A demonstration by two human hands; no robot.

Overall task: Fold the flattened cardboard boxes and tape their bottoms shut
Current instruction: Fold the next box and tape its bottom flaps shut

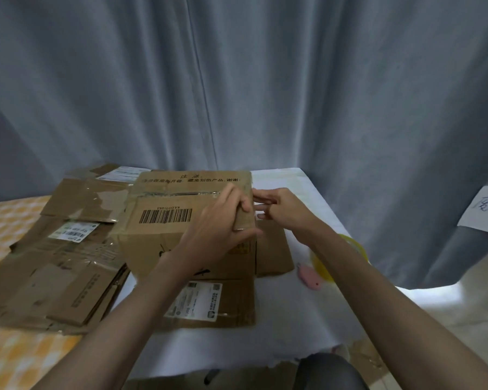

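Left hand (223, 223) gripping box (164, 220) corner, right hand (279, 206) beside, fingers loosely extended

You are in a home room, likely a bedroom: blue-grey curtains (237, 80) hang floor-length at twelve o'clock, an orange-checked bedsheet (9, 220) lies at nine o'clock, and your small table wears a white cloth (288, 311), with pale floor tiles (462, 313) at four o'clock.
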